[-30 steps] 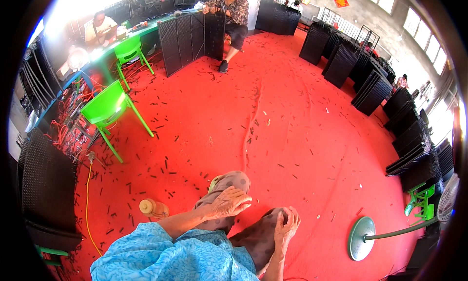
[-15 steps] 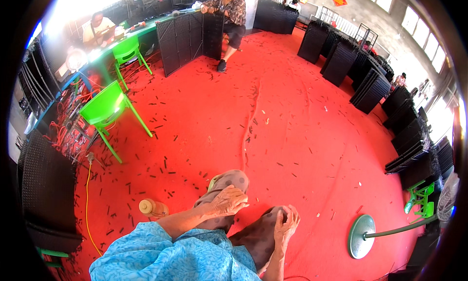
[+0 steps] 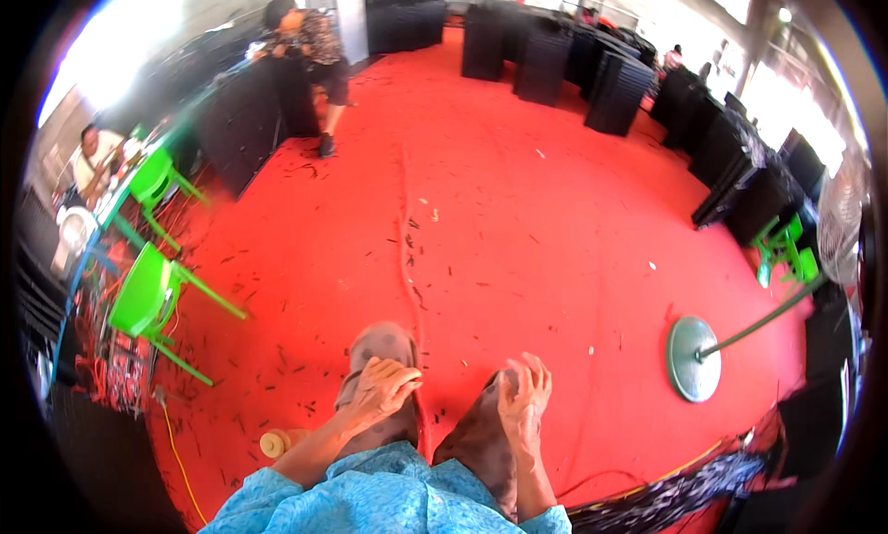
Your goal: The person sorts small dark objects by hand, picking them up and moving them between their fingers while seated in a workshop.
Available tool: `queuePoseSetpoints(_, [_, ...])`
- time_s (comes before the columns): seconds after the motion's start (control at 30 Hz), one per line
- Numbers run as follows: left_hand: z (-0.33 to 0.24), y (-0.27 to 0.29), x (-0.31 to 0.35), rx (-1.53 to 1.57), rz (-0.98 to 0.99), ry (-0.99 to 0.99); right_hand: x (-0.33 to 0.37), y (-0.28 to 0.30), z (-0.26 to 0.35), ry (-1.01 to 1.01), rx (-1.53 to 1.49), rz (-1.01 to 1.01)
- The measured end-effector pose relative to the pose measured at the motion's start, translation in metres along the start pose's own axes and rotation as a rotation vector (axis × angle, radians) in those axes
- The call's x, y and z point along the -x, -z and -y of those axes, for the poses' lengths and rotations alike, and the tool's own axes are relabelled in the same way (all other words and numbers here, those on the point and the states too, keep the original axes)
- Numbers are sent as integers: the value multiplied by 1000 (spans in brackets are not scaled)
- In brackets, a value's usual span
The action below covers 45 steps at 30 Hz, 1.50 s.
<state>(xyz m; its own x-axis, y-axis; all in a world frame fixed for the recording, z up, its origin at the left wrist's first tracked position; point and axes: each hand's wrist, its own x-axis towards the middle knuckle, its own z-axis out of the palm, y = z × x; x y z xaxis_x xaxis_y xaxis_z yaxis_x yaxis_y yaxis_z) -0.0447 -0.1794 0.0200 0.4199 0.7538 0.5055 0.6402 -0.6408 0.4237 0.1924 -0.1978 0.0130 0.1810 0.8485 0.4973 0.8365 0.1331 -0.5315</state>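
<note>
My left hand [image 3: 384,389] lies over my left knee, palm down, its fingers loosely bent and a little apart. Nothing shows in it. Beside my right knee, my right hand [image 3: 524,395] is raised with its fingers spread, slightly blurred and holding nothing I can see. Both hands are nearest to my brown dotted trousers [image 3: 377,344]. A blue patterned top [image 3: 370,497] covers my lap. On the floor left of my left forearm stands a bottle with a cream cap [image 3: 273,443], partly hidden by the arm.
Small dark strips litter the red floor covering [image 3: 518,256]. Green chairs [image 3: 148,289] stand at the left; a fan's round base [image 3: 693,359] is at the right. Black panels [image 3: 620,92] are stacked behind. Another person [image 3: 319,48] stands at far left. A dark bundle [image 3: 666,492] lies lower right.
My view has swung to the right, so the room appears shifted left and the dark bundle shows at lower right. Both hands stay near my knees; the right fingers have spread more.
</note>
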Motion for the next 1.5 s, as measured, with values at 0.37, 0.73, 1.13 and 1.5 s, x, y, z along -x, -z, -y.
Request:
queuePoseSetpoints(0.37, [8,2,-57,679,-269,475,-80,-79,48,-434,-1271,647])
queuePoseSetpoints(0.73, [94,-95,-156,945,-92,612,-133,-149,22,-1172,-1696,701])
queuePoseSetpoints(1.13, [74,-109,-186,1098,21,596,-146,-137,-16,-1136,-1794,552])
queuePoseSetpoints(1.5, [63,-120,-192,1177,-49,592,-156,-119,-18,-1042,-1830,474])
